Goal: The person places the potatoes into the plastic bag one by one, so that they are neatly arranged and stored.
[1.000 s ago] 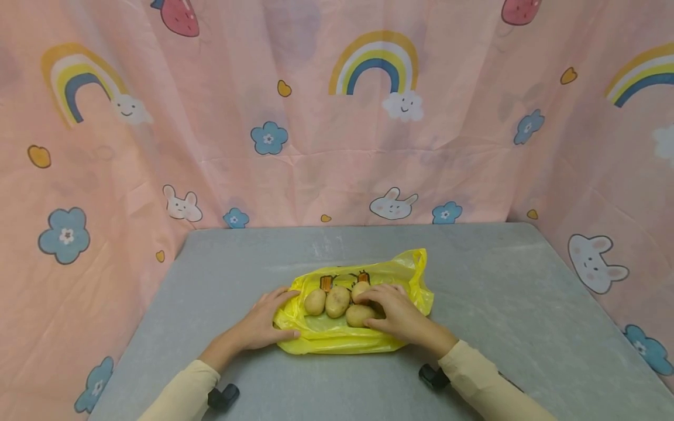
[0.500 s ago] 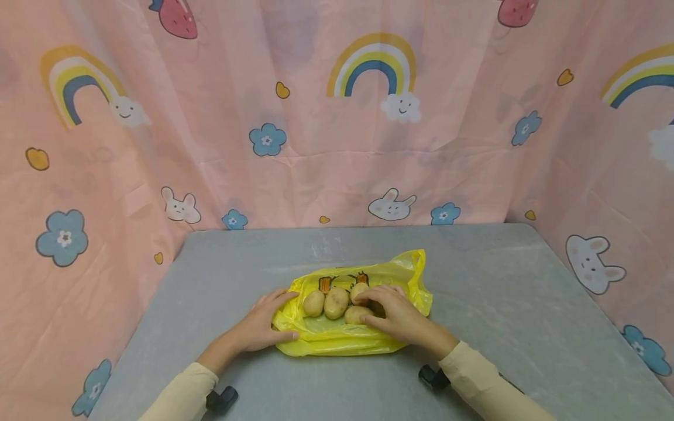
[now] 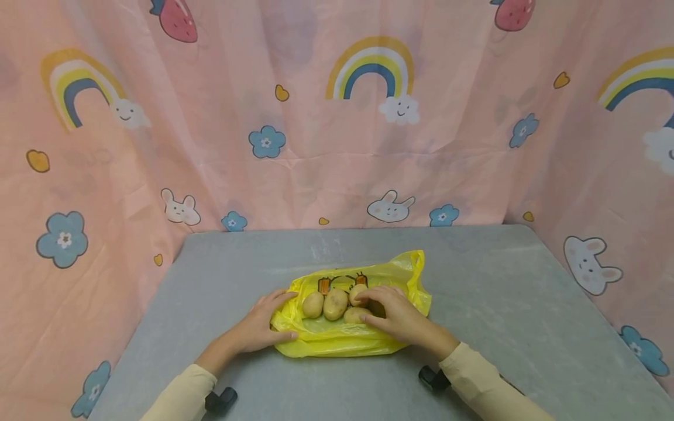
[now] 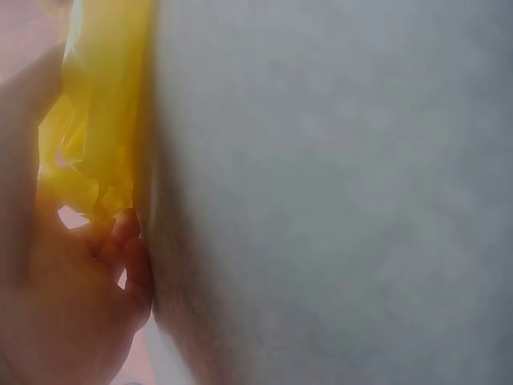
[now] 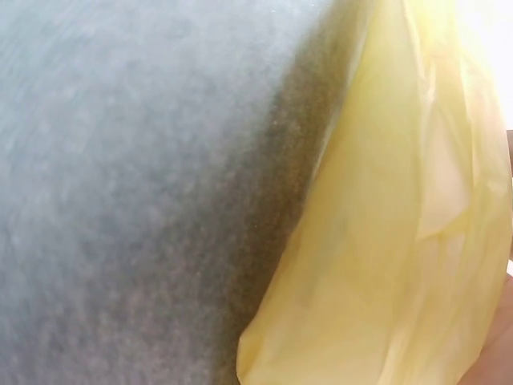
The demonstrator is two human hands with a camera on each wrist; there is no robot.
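Note:
Several potatoes lie in the open mouth of a yellow plastic bag (image 3: 342, 346) on the grey table. The leftmost potato (image 3: 313, 305) stands beside a larger middle potato (image 3: 336, 304). My right hand (image 3: 397, 316) reaches into the bag from the right, its fingers curled over the back right potato (image 3: 358, 294) and its thumb at the front right potato (image 3: 356, 316). Part of both is covered. At the bag's left end, my left hand (image 3: 258, 324) holds the plastic, thumb in front and fingers behind. The right wrist view shows mostly the bag's side (image 5: 361, 265).
The grey table (image 3: 474, 275) extends around the bag on all sides. A pink patterned curtain (image 3: 326, 175) hangs behind it and at both sides. Dark wrist-worn devices (image 3: 433, 378) sit under the sleeves.
Both hands keep nearly the same places at the bag. The front right potato shows a little less beside my right thumb. The head view has shifted slightly.

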